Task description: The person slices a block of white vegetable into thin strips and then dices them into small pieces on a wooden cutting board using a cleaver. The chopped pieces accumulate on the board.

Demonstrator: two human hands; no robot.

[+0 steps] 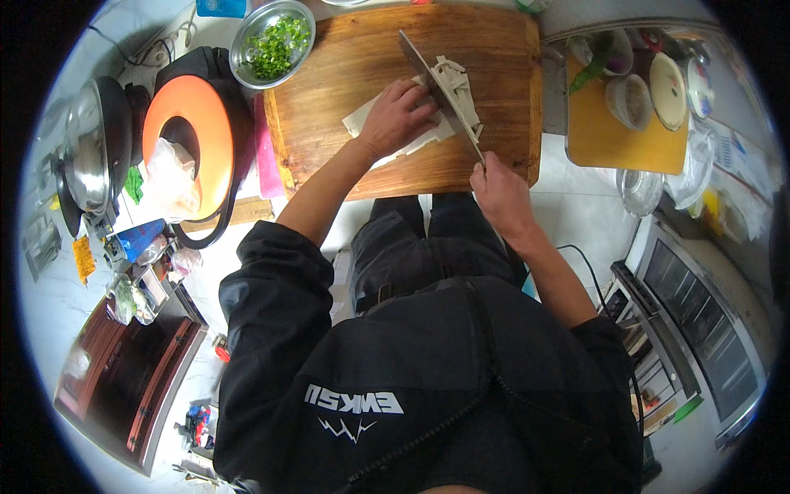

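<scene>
My right hand (503, 191) grips the handle of a cleaver (441, 96) at the near right part of a wooden cutting board (327, 74). The blade slants away to the upper left, across a pile of pale, flat sheets of food (364, 117), perhaps tofu skin or dough. With bent fingers my left hand (401, 117) presses on the uncut sheets, its fingertips close to the blade's left side. Right of the blade lie cut strips (458, 77) of the same pale food. My left fingertips are partly hidden against the blade.
A metal bowl of chopped green onion (278, 49) stands by the board's far left corner. An orange-topped round appliance (210, 136) with a plastic bag (173, 176) on it is to the left. At the right, a yellow-brown tabletop (617, 148) bears several bowls.
</scene>
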